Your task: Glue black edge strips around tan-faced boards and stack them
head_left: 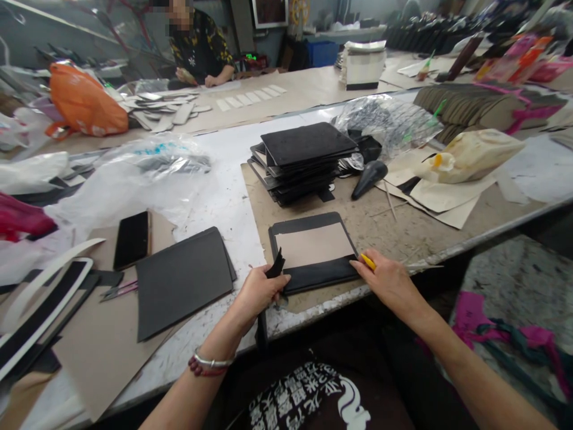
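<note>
A flat black panel with a beige middle and a glossy black band along its near side lies before me. My left hand is closed at its near left corner, with black strips sticking up between thumb and fingers. At the right edge, my right hand is closed around a tool with a yellow end; its thumb and fingertips touch the panel's edge. A thin pale point shows beyond that hand. Behind the panel stands a stack of black panels.
Dark grey sheets and a phone lie left. A black cone-shaped object and a yellowish glue-stained container sit right of the stack. Clear plastic bags spread behind. Across the table, a person works.
</note>
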### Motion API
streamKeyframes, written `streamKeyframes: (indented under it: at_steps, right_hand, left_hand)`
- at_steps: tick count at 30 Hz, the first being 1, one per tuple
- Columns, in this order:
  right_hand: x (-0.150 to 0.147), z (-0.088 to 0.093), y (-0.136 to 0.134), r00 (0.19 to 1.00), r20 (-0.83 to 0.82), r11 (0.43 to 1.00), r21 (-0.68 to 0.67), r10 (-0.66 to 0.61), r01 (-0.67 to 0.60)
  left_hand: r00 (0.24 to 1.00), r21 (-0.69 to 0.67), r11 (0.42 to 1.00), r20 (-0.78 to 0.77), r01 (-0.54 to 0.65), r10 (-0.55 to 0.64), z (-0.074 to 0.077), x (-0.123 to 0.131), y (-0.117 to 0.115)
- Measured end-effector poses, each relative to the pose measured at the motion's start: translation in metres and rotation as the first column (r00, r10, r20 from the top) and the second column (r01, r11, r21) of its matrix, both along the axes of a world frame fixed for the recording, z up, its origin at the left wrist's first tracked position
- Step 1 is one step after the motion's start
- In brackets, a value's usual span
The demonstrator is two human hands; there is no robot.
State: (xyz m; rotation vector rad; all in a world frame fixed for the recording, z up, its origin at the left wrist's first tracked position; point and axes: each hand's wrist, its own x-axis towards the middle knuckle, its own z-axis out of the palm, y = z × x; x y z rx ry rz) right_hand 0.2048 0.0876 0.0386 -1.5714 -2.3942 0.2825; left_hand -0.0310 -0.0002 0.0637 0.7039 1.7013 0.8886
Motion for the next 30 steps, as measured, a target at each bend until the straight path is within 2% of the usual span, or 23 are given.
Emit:
streamKeyframes:
  at_steps: [5,12,24,30]
  right_hand:
    - [0.0004,0.0007,0.0011,0.999,-0.046,1.000,0.012,0.019,-0.018]
    - [-0.0003,0.0012,0.0046,0.999,-0.025,0.999,0.021,0.039,-0.039]
    - [-0.0011,0.0018,0.0042,0.999,0.005,0.999,-0.006,0.040,-0.040]
    - [0.0000,0.0024,0.0047,0.999,0.016,0.998,-0.025,0.051,-0.050]
  left_hand:
    - [1.000,-0.013,1.000,0.001,-0.007,0.007,-0.0031,0.0015,0.0008]
    - [0.999,-0.007,0.999,0.011,-0.034,0.034,-0.0101,0.0009,0.0015]
    - [0.999,-0.003,0.999,-0.004,-0.033,0.033,-0.0098,0.0025,0.0014]
    - [0.999,-0.015,0.999,-0.013,-0.044,0.044,-0.0050,0.0041,0.0003]
